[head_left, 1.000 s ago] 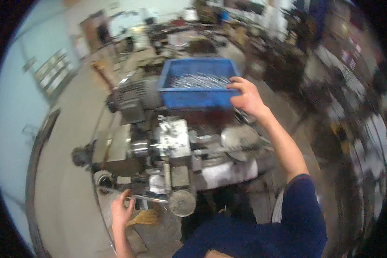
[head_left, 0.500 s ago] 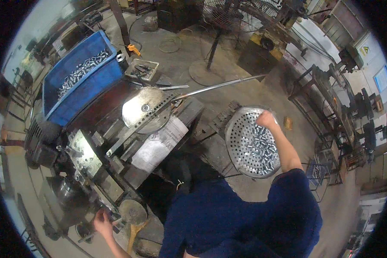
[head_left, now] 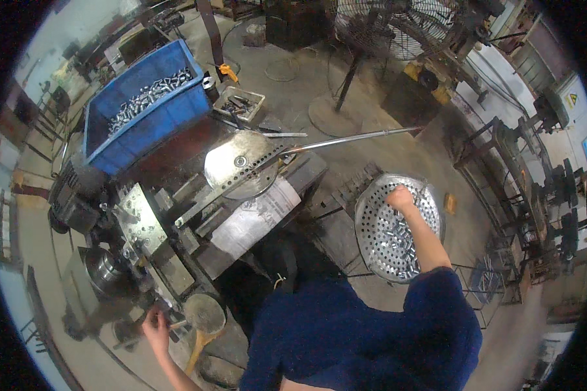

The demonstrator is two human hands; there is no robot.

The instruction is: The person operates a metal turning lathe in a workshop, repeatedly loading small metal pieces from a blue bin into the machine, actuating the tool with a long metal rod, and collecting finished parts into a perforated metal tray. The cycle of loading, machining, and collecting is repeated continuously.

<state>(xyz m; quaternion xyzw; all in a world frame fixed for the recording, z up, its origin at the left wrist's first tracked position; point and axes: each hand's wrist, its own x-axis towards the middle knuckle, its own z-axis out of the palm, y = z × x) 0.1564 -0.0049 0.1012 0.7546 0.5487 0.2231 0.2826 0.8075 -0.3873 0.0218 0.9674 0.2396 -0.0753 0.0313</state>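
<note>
My right hand is closed in a fist over the far part of a round, perforated metal bowl. Whatever its fingers hold is hidden. Below it, many small shiny metal cylinders lie heaped in the bowl's near right part. At the lower left, my left hand has its fingers curled around a thin rod-like handle on the machine. Beside that hand is a round grey disc-shaped part with a yellowish wooden handle by it.
A blue bin of similar metal pieces stands far left, beside a small tool tray. A round metal plate and a long rod lie over the machine. Beyond stand a fan and racks.
My right fist has moved left across the bowl, away from its right rim. My left hand stays at the handle. The whole view has shifted slightly.
</note>
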